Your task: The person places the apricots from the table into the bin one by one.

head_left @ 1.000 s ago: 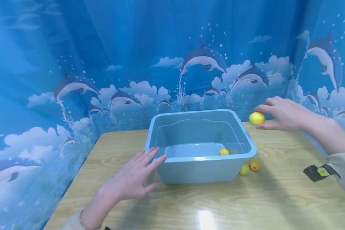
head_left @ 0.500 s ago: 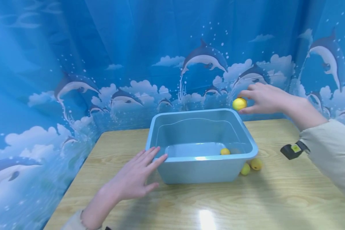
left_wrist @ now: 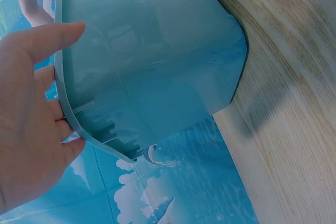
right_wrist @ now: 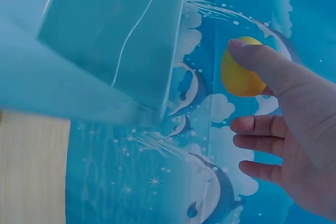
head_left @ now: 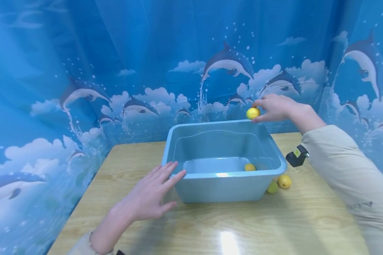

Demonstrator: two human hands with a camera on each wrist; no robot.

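Above the far right corner of a blue plastic bin (head_left: 223, 188), my right hand (head_left: 276, 108) pinches a round yellow fruit (head_left: 253, 113) between thumb and fingers. The right wrist view shows the thumb laid on the yellow fruit (right_wrist: 242, 72), while the other fingers of the hand (right_wrist: 302, 124) stay apart from it. My left hand (head_left: 148, 196) rests its straight fingers on the bin's near left rim, with the thumb spread. From the left wrist, this hand (left_wrist: 39, 98) is seen at the bin's rim (left_wrist: 62, 85). One orange-yellow fruit (head_left: 250, 167) lies inside the bin; its lower part is hidden.
On the wooden table (head_left: 198, 226), a yellow fruit (head_left: 284, 181) and a greenish fruit (head_left: 272, 187) lie beside the bin's right wall. A blue dolphin-print curtain (head_left: 140, 63) hangs behind and at the sides.
My right hand has moved left with the yellow fruit, from right of the bin to above its far right corner. The left hand has stayed at the rim.
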